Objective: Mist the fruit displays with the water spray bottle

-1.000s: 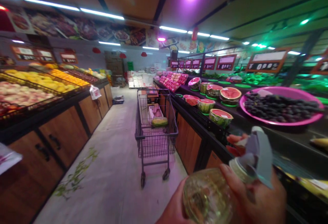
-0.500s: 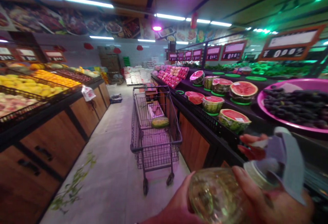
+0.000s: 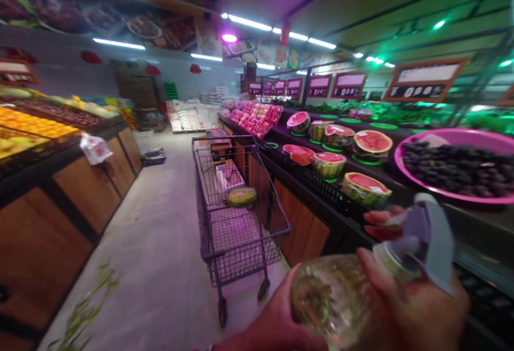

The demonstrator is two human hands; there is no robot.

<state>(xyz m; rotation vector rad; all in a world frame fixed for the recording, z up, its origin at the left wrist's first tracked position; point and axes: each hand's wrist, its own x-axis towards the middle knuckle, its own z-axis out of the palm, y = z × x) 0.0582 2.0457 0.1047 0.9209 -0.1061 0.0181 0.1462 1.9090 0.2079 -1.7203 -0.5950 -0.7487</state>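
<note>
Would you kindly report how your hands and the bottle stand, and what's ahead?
Left hand and right hand both gripping bottle. Bottle tilted, grey top to the right. Shopping cart ahead.

A pink basin (image 3: 482, 136) is ringing near-black fruit (image 3: 461, 168).
The bottle (image 3: 333, 300) is showing pale yellow below a lilac-grey cap (image 3: 436, 249); cut watermelons (image 3: 330, 163) are baring red flesh (image 3: 372, 141) above green-striped rinds (image 3: 363, 196).

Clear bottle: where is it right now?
Lower right of the head view: the clear bottle is between left hand and right hand, right of the shopping cart, below the cut watermelons.
</note>
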